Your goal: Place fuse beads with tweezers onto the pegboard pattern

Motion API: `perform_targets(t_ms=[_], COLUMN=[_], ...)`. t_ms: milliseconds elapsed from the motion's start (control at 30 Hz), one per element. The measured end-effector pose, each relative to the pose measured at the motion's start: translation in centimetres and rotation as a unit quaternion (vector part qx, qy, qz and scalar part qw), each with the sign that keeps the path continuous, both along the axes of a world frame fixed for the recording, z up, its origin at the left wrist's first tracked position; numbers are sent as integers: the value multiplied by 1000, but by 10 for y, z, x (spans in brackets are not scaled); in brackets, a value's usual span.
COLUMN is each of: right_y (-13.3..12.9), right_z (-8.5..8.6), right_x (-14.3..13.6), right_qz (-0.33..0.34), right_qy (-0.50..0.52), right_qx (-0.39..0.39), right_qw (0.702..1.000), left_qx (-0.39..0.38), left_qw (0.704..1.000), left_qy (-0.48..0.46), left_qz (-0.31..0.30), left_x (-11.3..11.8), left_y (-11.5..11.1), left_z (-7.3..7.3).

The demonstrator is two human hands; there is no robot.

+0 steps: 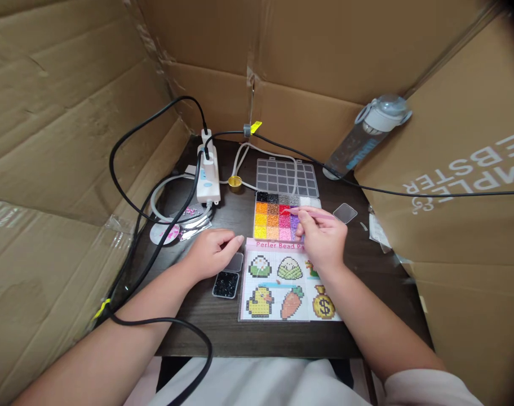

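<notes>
My right hand (324, 234) grips pink tweezers (301, 211), their tip over the red beads (284, 210) in the sorted bead box (254, 223). That hand hides part of the box's right side. My left hand (212, 252) rests on the table in a loose fist, thumb pointing right, with nothing visible in it. Just below it lies a small clear case of black beads (226, 285), its lid (235, 262) opened back. Between my arms is a bead pattern sheet (282, 313) showing a duck, a carrot, a money bag and other figures; a few loose beads (278, 282) lie on it.
A white power strip (208, 189) with black cables (112, 163) stands at the back left. The box's clear gridded lid (286, 177) lies behind the beads. A water bottle (362, 141) leans at the back right. Cardboard walls (308, 62) enclose the table; one cable crosses my left forearm.
</notes>
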State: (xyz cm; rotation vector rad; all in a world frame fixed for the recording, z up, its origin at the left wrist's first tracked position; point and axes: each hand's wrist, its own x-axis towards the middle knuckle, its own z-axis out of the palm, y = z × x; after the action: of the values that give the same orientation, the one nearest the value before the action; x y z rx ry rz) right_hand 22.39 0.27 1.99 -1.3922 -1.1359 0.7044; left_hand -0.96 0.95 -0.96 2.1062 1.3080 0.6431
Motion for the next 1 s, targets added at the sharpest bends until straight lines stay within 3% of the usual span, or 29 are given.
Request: perform_targets(t_ms=[133, 333, 533, 1000], right_y=[-36, -75, -75, -75], right_z=[7, -17, -33, -41], right_x=[16, 33, 35, 37], right_qz=[88, 207, 240, 265], right_qy=[22, 38, 30, 50], right_qx=[-23, -112, -112, -131], right_qw=[996, 971, 964, 954], left_qx=[0, -5, 1, 9], left_qw=[1000, 1000, 1000, 1000], left_qy=[-4, -3, -2, -5], left_qz=[-2, 1, 0, -4], left_x=[1, 3, 2, 2], left_y=[0, 0, 0, 0], left_z=[1, 2, 0, -1])
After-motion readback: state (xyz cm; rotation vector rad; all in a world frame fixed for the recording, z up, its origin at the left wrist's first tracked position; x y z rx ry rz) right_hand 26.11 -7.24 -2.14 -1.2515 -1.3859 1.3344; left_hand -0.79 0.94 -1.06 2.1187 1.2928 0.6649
